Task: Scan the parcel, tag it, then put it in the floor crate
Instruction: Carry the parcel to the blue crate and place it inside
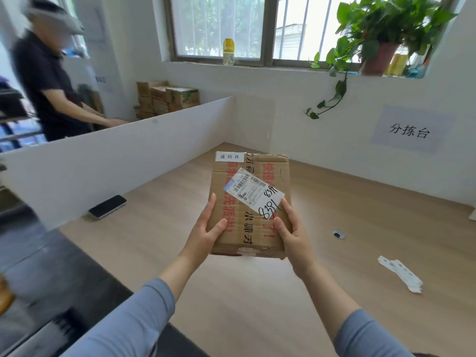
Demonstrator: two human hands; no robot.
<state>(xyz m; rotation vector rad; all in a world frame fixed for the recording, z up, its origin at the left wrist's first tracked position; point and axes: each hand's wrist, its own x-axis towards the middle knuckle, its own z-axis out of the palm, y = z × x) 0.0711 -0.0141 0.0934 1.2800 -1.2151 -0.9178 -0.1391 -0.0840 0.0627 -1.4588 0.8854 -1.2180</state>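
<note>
A flat brown cardboard parcel with red and black print is held up above the wooden table. A white shipping label with barcodes and handwritten numbers lies across its top. A small white tag with printed characters sticks to its far left corner. My left hand grips the parcel's near left edge, thumb on top. My right hand grips the near right edge, thumb on the label's corner. No crate is in view.
A black phone lies on the table by the white divider. A strip of white tags lies at the right. A person stands behind the divider at the left, near stacked cartons. The table has a cable hole.
</note>
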